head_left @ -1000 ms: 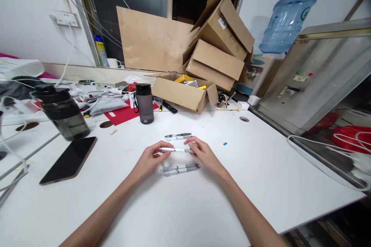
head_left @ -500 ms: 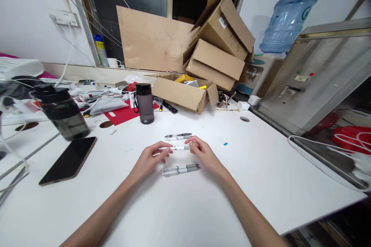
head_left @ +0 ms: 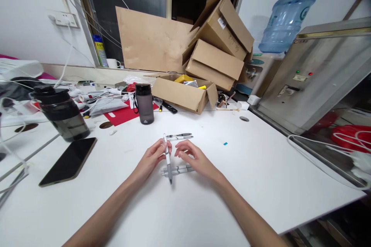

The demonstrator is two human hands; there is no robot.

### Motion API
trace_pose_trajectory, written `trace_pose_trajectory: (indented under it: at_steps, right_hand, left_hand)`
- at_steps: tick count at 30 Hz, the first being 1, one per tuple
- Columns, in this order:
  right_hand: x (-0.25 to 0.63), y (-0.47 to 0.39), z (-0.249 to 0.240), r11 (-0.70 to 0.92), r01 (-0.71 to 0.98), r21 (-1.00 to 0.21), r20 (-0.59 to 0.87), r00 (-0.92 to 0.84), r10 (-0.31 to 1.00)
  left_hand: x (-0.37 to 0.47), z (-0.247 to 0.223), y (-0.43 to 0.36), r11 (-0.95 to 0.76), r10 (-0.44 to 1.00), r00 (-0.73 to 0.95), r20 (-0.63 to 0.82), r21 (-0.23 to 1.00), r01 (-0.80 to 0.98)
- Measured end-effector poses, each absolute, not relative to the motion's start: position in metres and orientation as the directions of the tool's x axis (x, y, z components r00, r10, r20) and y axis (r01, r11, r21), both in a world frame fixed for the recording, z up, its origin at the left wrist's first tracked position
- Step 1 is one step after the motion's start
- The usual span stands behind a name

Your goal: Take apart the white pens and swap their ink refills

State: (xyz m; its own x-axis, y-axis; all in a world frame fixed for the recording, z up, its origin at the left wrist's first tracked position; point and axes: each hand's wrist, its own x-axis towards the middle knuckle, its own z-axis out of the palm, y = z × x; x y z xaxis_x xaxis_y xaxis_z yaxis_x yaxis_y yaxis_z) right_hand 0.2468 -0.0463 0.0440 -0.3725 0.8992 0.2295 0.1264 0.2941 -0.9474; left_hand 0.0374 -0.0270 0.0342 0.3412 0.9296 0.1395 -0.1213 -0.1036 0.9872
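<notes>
Between thumb and fingers, my left hand (head_left: pixel 153 155) pinches a white and grey pen (head_left: pixel 167 158) near its upper part. The pen points down toward me, its dark grey tip lowest. My right hand (head_left: pixel 193 157) is just to the right, fingers curved and apart, with nothing visible in it. Beyond the hands lie a dark clear pen (head_left: pixel 184 135) and a white pen (head_left: pixel 182 138), side by side. Nearer to me, more white and grey pens (head_left: pixel 181 170) rest on the white table (head_left: pixel 179 212), partly covered by the held pen and my right hand.
On the left are a black phone (head_left: pixel 69 161) and a dark bottle (head_left: pixel 62 114). A smaller bottle (head_left: pixel 145 104) stands ahead, near a red sheet (head_left: pixel 117 115) and an open cardboard box (head_left: pixel 179 93). A small blue scrap (head_left: pixel 225 144) lies right of my hands.
The pen was level between both hands. Now my right hand has let go of it and moved slightly left, and the left hand has turned the pen so its grey end points toward me.
</notes>
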Motion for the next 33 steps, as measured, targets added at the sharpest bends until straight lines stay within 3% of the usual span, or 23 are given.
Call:
trace_pose_trajectory:
  at_steps: [5, 10, 15, 18, 21, 33]
  right_hand:
    - [0.231, -0.045, 0.039, 0.384, 0.040, -0.923, 0.359, -0.275, 0.892]
    - [0.228, -0.042, 0.034, 0.421, -0.078, -0.904, 0.428, -0.211, 0.879]
    - [0.237, -0.036, 0.042, 0.258, -0.386, -0.886, 0.306, -0.067, 0.950]
    - [0.247, -0.030, 0.051, 0.152, -0.610, -0.777, 0.227, -0.046, 0.973]
    - [0.260, -0.026, 0.058, 0.132, -0.738, -0.662, 0.202, -0.007, 0.979]
    - [0.277, -0.023, 0.065, 0.104, -0.827, -0.553, 0.201, -0.011, 0.980]
  left_hand:
    - [0.042, 0.037, -0.034, -0.228, 0.872, 0.460, 0.165, 0.970, 0.084]
    - [0.042, 0.036, -0.035, -0.253, 0.836, 0.526, 0.158, 0.961, 0.114]
    - [0.035, 0.031, -0.026, -0.248, 0.908, 0.375, 0.188, 0.961, 0.119]
    - [0.029, 0.026, -0.018, -0.209, 0.950, 0.262, 0.169, 0.969, 0.134]
    - [0.025, 0.020, -0.014, -0.197, 0.955, 0.256, 0.147, 0.963, 0.183]
    - [0.022, 0.006, -0.011, -0.256, 0.937, 0.330, 0.117, 0.873, 0.415]
